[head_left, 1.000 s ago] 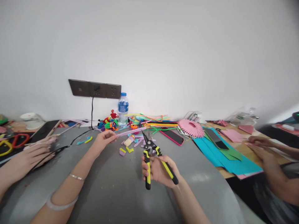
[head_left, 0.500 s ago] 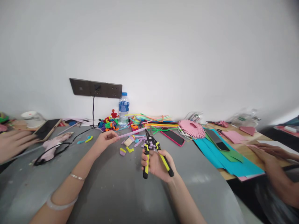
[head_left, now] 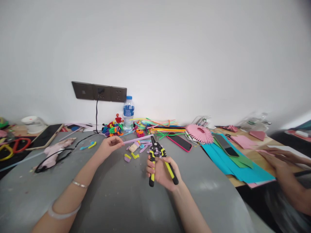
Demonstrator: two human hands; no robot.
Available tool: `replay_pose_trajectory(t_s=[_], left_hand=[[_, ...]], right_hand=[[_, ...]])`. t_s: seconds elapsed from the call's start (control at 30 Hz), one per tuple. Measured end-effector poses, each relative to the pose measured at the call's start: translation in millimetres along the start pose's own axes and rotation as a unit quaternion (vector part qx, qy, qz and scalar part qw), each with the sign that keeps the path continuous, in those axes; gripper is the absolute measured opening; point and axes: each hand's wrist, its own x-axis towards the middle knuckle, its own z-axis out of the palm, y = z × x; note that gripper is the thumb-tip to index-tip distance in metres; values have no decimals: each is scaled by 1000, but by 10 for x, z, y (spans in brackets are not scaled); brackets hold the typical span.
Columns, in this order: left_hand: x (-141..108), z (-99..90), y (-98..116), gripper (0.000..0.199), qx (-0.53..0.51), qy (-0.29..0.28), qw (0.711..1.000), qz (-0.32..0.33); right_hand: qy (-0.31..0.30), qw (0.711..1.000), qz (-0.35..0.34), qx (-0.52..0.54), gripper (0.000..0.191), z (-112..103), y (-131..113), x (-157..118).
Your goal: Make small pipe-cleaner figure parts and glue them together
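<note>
- Head view: landmark is the water bottle (head_left: 128,114), upright at the back of the grey tabletop (head_left: 126,197).
- My left hand (head_left: 109,146), front-left of bottle: fingers (head_left: 118,141) pinching the near end of a pale purple strip (head_left: 137,139).
- Strip sits in front of bottle, slanting off to bottle's right, far end up at the blades.
- My right hand (head_left: 163,173), front-right of bottle: fingers (head_left: 150,168) wrapped on yellow-black cutters (head_left: 154,148), handles sprung apart.
- Can't tell if the blades touch the strip or just overlap it from here.
- Doing it well: I'd hold the strip straight and fairly taut, left pinch well back from the blades.
- Strip should probably go deep between the blades, near the pivot, square across; a tip-only bite might slip or bend it.
- Check length first, then one firm, even squeeze; a half squeeze could just crush the fuzz.
- Loose purple pieces (head_left: 143,148) and a small cream-purple figure (head_left: 133,147) lie in front of bottle; I'd watch the blades don't nudge them.
- Bundle of coloured strips (head_left: 167,130) right of bottle, pink-edged phone (head_left: 179,142) beyond, further right: elbow room needed there.
</note>
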Motion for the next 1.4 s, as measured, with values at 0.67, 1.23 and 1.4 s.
replay_pose_trajectory(t_s=[0.67,1.23,1.4], left_hand=[[22,7,-87,37,-46,45,998,-12],[-20,54,76,35,-2,27,999,21],[-18,58,57,31,-14,26,999,30]], right_hand=[[24,995,34,-94,36,23,150,0],[161,917,-9,-364,30,138,213,61],[157,914,-10,-375,33,157,214,65]])
